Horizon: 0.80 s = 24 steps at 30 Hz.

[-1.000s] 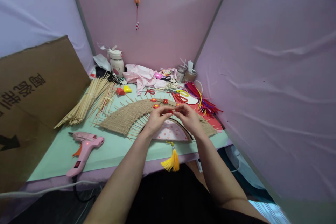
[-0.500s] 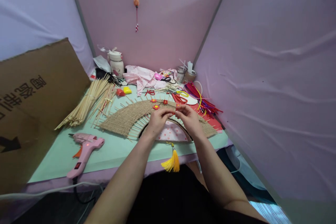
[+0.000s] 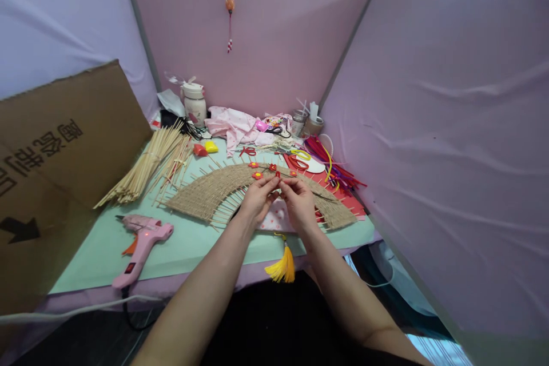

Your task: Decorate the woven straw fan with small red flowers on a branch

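Observation:
Between the fingertips of my left hand (image 3: 258, 200) and my right hand (image 3: 298, 201) is a small red piece (image 3: 278, 176), its exact shape too small to make out. Both hands are closed in a pinch, fingertips nearly touching, above a large fan (image 3: 201, 199) of woven twine on thin sticks. Several red flowers with yellow centres (image 3: 257, 175) sit along the fan's upper middle. Below my hands shows the fan's white inner part with pink spots (image 3: 274, 220), partly covered by them. A yellow tassel (image 3: 282, 267) hangs at the front edge of the table.
A pink glue gun (image 3: 143, 246) lies at front left, its cord over the edge. Bundled sticks (image 3: 143, 167) and a cardboard box (image 3: 64, 171) are left. Behind lie red and yellow lumps (image 3: 206, 148), scissors (image 3: 299, 160), a bottle (image 3: 195, 106) and pipe cleaners (image 3: 332, 163).
My right hand has moved slightly left, closer to my left hand. The red piece now stands up visibly above the fingertips. The whole view has shifted a little.

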Motion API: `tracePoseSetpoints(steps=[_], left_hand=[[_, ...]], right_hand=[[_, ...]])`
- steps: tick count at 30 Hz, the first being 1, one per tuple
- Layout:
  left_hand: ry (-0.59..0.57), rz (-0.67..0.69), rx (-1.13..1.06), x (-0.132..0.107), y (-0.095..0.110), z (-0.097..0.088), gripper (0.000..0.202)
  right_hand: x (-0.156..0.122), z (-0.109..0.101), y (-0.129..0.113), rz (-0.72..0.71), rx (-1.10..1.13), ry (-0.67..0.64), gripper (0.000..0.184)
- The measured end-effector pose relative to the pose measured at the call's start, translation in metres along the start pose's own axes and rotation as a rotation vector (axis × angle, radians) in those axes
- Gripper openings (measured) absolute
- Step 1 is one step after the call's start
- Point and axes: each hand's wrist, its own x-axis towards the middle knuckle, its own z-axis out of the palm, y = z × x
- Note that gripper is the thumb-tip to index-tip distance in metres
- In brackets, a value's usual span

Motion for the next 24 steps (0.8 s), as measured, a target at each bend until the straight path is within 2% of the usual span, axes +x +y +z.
tracePoseSetpoints(steps=[3, 8, 12, 15, 24], left_hand=[[0.037, -0.014, 0.098, -0.002, 0.005, -0.001, 0.039], [-0.097, -0.116, 0.292, -0.005, 0.007, -0.001, 0.042], [-0.165, -0.139, 0.395, -0.004, 0.004, -0.004, 0.043], [-0.186, -0.145, 0.403, -0.002, 0.002, -0.005, 0.045], [-0.106, -0.177, 0.226, -0.006, 0.002, -0.001, 0.049]], right_hand=[[0.008, -0.017, -0.015, -0.041, -0.125, -0.153, 0.025], [0.028, -0.046, -0.042, -0.222, -0.345, -0.359, 0.022], [0.034, -0.053, -0.044, -0.302, -0.514, -0.503, 0.014], [0.034, -0.053, -0.04, -0.302, -0.521, -0.501, 0.014], [0.026, -0.048, -0.032, -0.388, -0.502, -0.368, 0.012]])
